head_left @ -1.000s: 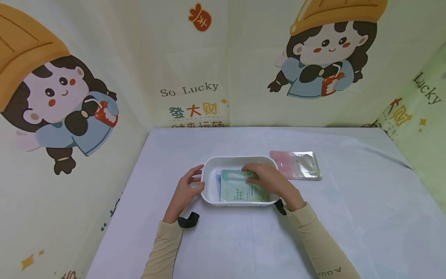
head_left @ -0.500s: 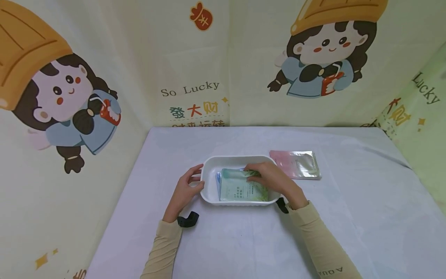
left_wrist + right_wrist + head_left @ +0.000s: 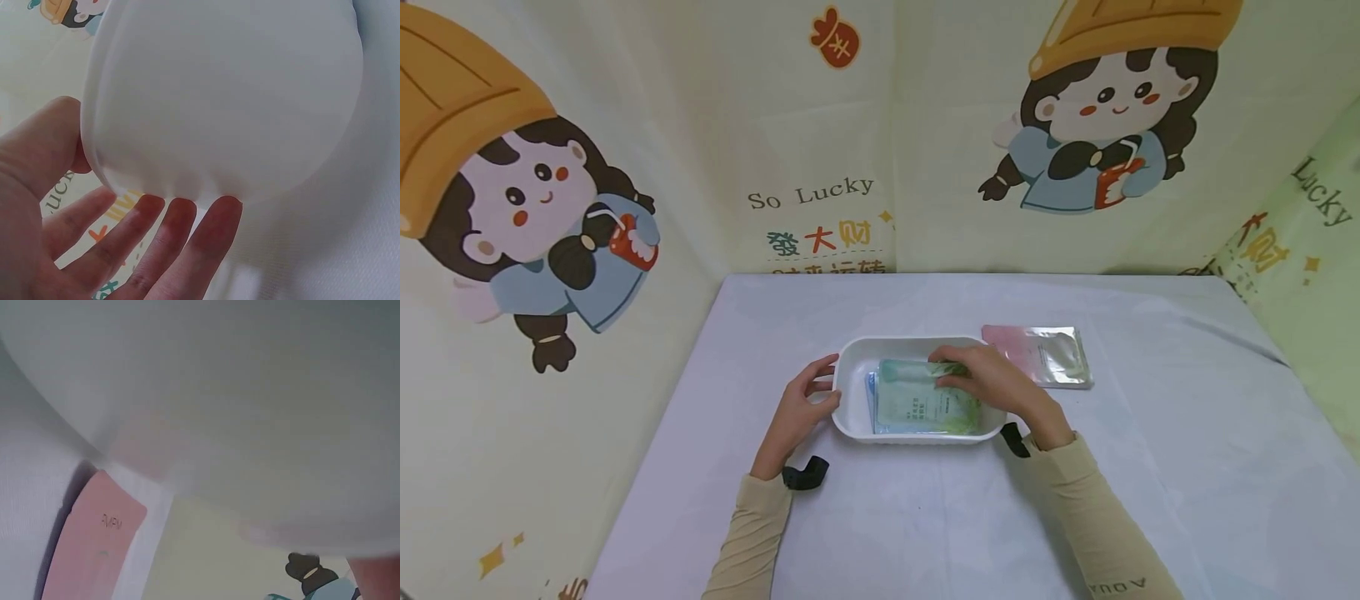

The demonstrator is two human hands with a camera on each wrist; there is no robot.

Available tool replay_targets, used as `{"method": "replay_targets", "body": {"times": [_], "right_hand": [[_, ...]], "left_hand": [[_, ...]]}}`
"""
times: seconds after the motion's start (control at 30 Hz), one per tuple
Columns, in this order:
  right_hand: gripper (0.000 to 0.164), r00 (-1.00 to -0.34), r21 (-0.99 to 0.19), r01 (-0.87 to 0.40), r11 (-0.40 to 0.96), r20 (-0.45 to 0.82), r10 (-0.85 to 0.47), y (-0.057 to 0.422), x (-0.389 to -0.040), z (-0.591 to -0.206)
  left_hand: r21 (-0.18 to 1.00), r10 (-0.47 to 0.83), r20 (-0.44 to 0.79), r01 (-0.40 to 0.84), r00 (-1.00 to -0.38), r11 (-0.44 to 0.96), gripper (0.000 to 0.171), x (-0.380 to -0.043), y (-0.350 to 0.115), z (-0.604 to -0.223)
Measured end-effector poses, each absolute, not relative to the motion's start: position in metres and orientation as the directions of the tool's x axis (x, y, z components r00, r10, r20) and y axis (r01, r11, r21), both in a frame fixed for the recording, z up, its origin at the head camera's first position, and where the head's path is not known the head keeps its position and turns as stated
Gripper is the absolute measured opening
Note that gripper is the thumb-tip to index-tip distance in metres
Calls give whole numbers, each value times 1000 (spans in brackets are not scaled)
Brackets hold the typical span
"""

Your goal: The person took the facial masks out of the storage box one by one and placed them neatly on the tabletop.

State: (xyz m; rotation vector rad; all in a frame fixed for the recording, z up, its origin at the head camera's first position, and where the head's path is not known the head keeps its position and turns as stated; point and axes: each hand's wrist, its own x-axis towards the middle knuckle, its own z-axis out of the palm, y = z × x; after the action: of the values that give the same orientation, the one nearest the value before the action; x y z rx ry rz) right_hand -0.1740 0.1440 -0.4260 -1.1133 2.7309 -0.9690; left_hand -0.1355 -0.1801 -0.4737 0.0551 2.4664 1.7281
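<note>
A white plastic tray (image 3: 853,408) sits on the table in the head view. My left hand (image 3: 797,410) holds its left end, fingertips and thumb against the wall and rim; the left wrist view shows the fingers spread along the tray's outside. Over the tray's right side, my right hand (image 3: 996,379) pinches the upper right part of a green sheet mask packet (image 3: 910,404). Under that packet, the edge of a blue packet (image 3: 871,392) peeks out. In the right wrist view the tray's blurred wall (image 3: 219,394) covers most of the picture, hiding the pinching fingers.
Behind the tray on the right lies a pink and silver packet (image 3: 1037,357), partly behind the right hand. A white cloth covers the table (image 3: 895,517). Printed curtains (image 3: 940,167) hang at the back and sides.
My right hand has shifted slightly to the right, and the green packet has moved a little right with it. The left hand and tray stay in place.
</note>
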Motion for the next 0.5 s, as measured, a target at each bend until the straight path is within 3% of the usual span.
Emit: {"method": "replay_targets", "body": {"times": [0.5], "right_hand": [[29, -754, -569, -624, 536, 257, -605, 171, -174, -405]], "left_hand": [[937, 95, -113, -74, -989, 343, 61, -133, -177, -470]]}}
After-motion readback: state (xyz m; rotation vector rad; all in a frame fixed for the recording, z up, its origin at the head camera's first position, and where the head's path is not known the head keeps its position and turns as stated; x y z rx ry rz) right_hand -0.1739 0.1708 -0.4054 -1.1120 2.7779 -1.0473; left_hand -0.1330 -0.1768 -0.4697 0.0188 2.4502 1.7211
